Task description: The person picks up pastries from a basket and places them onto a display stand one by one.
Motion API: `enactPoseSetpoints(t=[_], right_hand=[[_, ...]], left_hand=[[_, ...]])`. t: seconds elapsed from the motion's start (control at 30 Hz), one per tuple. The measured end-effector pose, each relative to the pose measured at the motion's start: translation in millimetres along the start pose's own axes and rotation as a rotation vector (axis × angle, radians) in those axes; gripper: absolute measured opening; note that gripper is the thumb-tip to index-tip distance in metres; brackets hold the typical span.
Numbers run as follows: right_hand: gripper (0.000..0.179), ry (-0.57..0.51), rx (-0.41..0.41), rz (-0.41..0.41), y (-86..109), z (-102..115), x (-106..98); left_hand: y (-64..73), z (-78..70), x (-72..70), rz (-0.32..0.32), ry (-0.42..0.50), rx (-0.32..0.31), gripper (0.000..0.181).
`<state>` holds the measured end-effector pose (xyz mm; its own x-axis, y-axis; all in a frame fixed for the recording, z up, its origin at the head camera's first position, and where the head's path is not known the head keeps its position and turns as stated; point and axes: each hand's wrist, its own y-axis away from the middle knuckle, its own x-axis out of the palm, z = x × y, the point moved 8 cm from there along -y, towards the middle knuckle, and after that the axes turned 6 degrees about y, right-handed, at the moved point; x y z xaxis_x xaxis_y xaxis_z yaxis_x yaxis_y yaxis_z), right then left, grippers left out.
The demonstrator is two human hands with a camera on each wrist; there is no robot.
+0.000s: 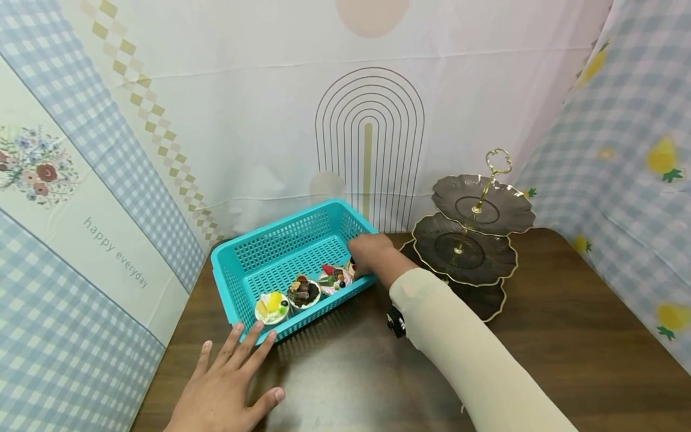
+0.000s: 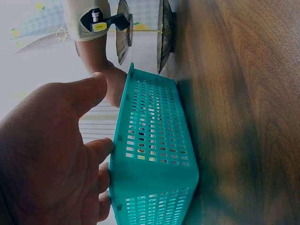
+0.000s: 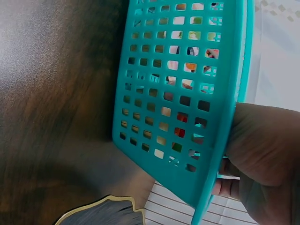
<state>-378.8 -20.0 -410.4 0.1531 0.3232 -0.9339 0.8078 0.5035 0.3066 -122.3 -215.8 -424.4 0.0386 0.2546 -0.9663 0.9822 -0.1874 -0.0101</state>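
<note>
A turquoise perforated basket (image 1: 229, 294) holds a row of decorated cupcakes along its near side. One has a yellow topping (image 1: 272, 307), the one beside it is a chocolate-topped cupcake (image 1: 305, 292), and farther right is a pink cupcake (image 1: 336, 279) with red on top. My right hand (image 1: 372, 255) reaches over the basket's right end, fingers down inside by the rightmost cupcake. The basket wall hides those fingertips in the right wrist view, so I cannot tell whether they grip it. My left hand (image 1: 224, 378) is spread, fingertips at the basket's near left rim (image 2: 123, 122).
Right of the basket stands a three-tier stand with dark, gold-edged scalloped plates (image 1: 488, 207) and a gold handle (image 1: 498, 162). Both stand on a brown wooden table (image 1: 345, 372). Patterned cloths (image 1: 259, 108) hang behind and at the sides.
</note>
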Motion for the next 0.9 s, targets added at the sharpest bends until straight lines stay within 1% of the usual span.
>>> enactPoseSetpoints(t=[0.23, 0.43, 0.7, 0.9], right_hand=[[0.032, 0.054, -0.002, -0.016, -2.4, 1.3, 2.3], [0.032, 0.048, 0.017, -0.032, 2.1, 3.3, -2.5], [0.029, 0.054, 0.061, -0.032, 1.7, 5.6, -2.1], [0.030, 0.054, 0.066, -0.022, 1.7, 8.5, -1.1]], left_hand=[[-0.1, -0.4, 0.6, -0.015, 0.018, 0.007, 0.082], [-0.4, 1.3, 1.4, -0.003, 0.013, -0.004, 0.082], [0.6, 2.5, 1.0, -0.022, 0.016, 0.002, 0.081], [-0.3, 1.8, 0.5, -0.036, 0.019, 0.013, 0.080]])
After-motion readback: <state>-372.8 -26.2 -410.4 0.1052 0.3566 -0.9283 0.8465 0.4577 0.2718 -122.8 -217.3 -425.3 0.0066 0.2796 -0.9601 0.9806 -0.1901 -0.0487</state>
